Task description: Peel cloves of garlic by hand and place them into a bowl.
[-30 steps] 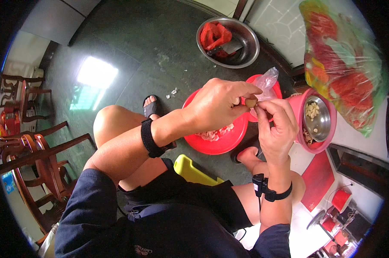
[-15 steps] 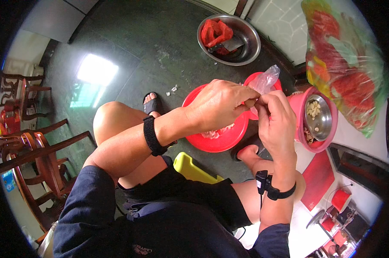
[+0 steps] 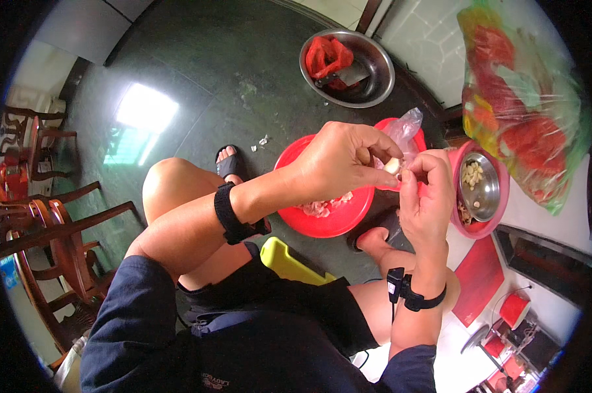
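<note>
My left hand (image 3: 340, 157) is closed, with a pale garlic clove (image 3: 392, 166) pinched between its thumb and fingers. The thumb and fingertips of my right hand (image 3: 428, 193) meet at the clove's near end, pinching at it. Under my hands sits a red basin (image 3: 348, 226) with pale pinkish peelings in it. Just right of my right hand, a small steel bowl (image 3: 487, 196) with several peeled cloves (image 3: 472, 173) rests inside a pink bucket (image 3: 502, 164). Clear plastic (image 3: 408, 126) sticks up behind my fingers, by a second red container (image 3: 419, 139).
Farther off, a steel basin (image 3: 381, 82) holds a red mesh bag (image 3: 327, 56) and a cleaver (image 3: 353, 74). A filled green plastic bag (image 3: 518, 111) is at right. A yellow-green plastic piece (image 3: 286, 261) lies between my legs. Wooden chairs (image 3: 67, 242) stand at left.
My hands have shifted slightly down and turned, my left fingers parting from the thumb so the pale clove shows. My right fingertips stay against it.
</note>
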Demonstrator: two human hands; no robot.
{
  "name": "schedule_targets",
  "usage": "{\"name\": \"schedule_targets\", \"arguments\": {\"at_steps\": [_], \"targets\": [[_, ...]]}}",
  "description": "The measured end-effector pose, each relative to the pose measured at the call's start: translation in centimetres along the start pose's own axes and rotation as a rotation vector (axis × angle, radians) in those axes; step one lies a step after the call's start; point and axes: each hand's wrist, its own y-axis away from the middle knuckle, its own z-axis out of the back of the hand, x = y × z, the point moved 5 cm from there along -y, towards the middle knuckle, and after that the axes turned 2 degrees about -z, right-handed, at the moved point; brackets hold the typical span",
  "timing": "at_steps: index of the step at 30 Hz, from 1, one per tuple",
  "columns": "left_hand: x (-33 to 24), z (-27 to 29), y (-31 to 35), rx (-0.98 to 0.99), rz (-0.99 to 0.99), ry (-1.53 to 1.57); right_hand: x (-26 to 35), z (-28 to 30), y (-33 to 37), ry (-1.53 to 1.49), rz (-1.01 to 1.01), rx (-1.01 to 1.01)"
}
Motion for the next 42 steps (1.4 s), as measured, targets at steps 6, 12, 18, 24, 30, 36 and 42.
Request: {"name": "schedule_targets", "arguments": {"at_steps": [6,12,18,24,30,36,42], "targets": [[0.6,0.2,0.0,0.002,0.04,0.188,0.5,0.0,0.0,0.005,0.043,-0.03],[0.9,0.8,-0.1,-0.024,0.104,0.351,0.9,0.3,-0.1,-0.066,0.034,-0.075],[0.3,1.1,0.0,-0.006,0.084,0.432,0.5,0.2,0.0,-0.188,-0.03,-0.102],[2.4,0.9,0.4,-0.029,0.301,0.426,-0.3,-1.6,0.3,-0.163,-0.241,0.058],[3.9,0.9,0.5,-0.097,0.459,0.782,-2.0,-3.0,0.7,0.086,-0.127,0.286],[3.9,0.9,0.4,-0.061,0.431,0.763,0.3,-1.6,-0.3,-0.092,-0.137,-0.042],[2.0,0.6,0.5,-0.072,0.318,0.624,1.0,-1.4,-0.1,-0.121,-0.061,-0.165]]}}
